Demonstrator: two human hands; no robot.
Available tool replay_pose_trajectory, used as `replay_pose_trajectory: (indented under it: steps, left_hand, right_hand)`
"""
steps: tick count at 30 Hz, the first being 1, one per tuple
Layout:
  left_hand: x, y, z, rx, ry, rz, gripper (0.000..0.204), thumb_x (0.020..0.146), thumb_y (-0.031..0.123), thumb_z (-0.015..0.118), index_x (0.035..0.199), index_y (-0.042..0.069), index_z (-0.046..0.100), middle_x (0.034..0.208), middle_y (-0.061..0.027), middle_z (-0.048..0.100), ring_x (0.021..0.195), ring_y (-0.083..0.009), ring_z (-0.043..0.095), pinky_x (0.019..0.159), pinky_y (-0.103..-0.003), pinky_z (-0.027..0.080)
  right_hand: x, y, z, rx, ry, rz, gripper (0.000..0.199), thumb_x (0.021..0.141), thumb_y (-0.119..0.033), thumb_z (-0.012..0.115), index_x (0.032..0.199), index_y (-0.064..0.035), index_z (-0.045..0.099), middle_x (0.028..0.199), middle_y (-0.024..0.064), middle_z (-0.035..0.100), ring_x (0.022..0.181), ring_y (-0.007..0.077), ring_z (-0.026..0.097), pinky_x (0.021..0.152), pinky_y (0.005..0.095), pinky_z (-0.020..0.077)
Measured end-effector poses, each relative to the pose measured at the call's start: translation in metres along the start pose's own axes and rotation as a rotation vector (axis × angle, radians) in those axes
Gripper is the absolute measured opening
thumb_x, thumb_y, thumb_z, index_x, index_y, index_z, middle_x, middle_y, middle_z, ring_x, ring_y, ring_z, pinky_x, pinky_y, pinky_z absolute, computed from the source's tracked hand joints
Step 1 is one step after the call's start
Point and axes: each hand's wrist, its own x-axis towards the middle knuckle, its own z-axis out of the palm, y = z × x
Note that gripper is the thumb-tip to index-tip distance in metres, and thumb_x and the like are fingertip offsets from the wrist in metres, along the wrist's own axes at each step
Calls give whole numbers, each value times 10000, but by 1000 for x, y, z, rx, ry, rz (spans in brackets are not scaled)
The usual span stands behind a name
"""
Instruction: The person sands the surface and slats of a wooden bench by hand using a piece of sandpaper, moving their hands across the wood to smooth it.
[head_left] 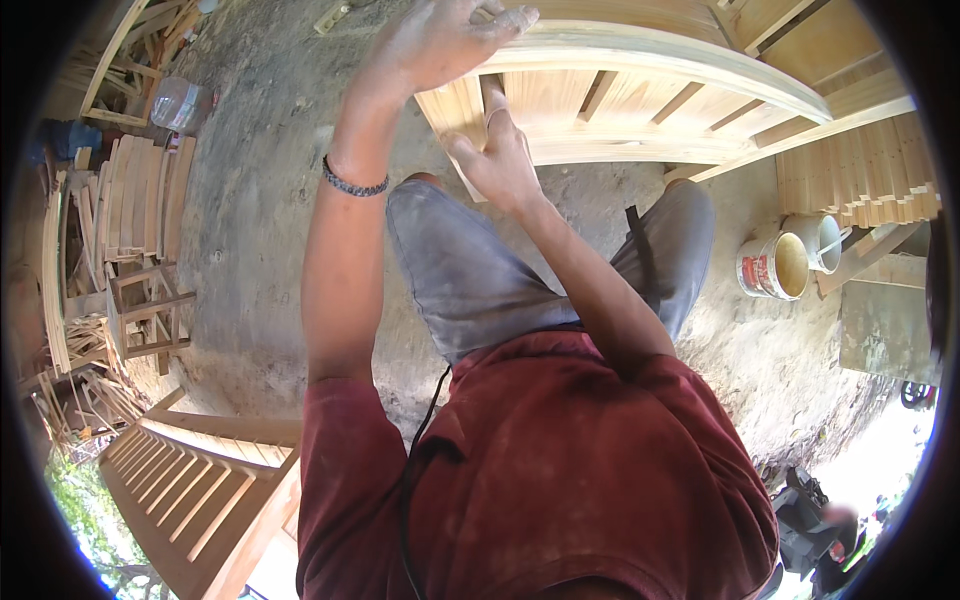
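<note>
A pale slatted wooden frame [590,95] with a curved top rail [680,62] lies before me, beyond my knees. My left hand [450,40], dusty and bent at the wrist, is at the rail's left end. Its fingers are curled and partly hidden, so whatever they hold does not show. Below it, my right hand [500,165] grips the frame's left end piece [450,110]. The thumb lies on the outer face, and the fingers reach into the gap beside the first slat.
Stacked wood strips [135,200] and a clear plastic jug [182,105] stand at the left. Another slatted wooden piece [190,490] is at lower left. Two buckets [770,268] [815,243] sit at the right, near stacked boards [860,170]. A dark cord [408,480] hangs along my shirt.
</note>
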Motion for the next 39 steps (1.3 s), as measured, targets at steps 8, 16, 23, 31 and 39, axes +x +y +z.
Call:
replay_pose_trajectory:
  steps: [8, 16, 23, 31, 39]
  left_hand:
    - [1, -15, 7, 6, 25, 39, 663, 944, 651, 549, 1230, 71, 699, 1154, -184, 725, 1103, -342, 682, 976, -431, 506]
    - [4, -12, 16, -155, 139, 258, 372, 964, 363, 679, 1053, 2, 693, 1025, -189, 717, 933, -332, 702, 787, -436, 549]
    - [7, -40, 19, 471, 350, 761, 317, 1022, 210, 570, 1285, 44, 631, 1112, -135, 637, 993, -301, 647, 878, -389, 536]
    - [-7, 14, 5, -181, 80, 113, 394, 1088, 205, 390, 1343, -22, 586, 1392, -224, 582, 1246, -396, 568, 1090, -430, 441]
    - [5, -50, 27, 345, 297, 606, 364, 1068, 145, 405, 1316, -26, 608, 1318, -242, 621, 1245, -396, 584, 1044, -440, 477]
  right_hand:
    - [-38, 4, 8, -52, 22, -198, 877, 835, -209, 643, 1516, 117, 197, 1499, 379, 351, 1376, 498, 417, 1111, 495, 367]
    - [-18, -20, -2, 180, -14, -198, 896, 802, -261, 705, 1467, 137, 256, 1400, 374, 442, 1327, 468, 476, 1077, 496, 404]
    - [-7, -47, -19, 87, -257, 25, 1054, 827, -312, 763, 1570, 77, 124, 1550, 336, 343, 1480, 426, 323, 1187, 442, 303]
    - [-2, -32, -15, 104, -192, -63, 990, 753, -206, 709, 1524, 122, 181, 1545, 357, 291, 1452, 497, 282, 1186, 483, 312]
    - [0, -52, -27, -44, -287, -9, 959, 847, -277, 717, 1571, 43, 177, 1490, 322, 446, 1362, 418, 497, 1082, 432, 434]
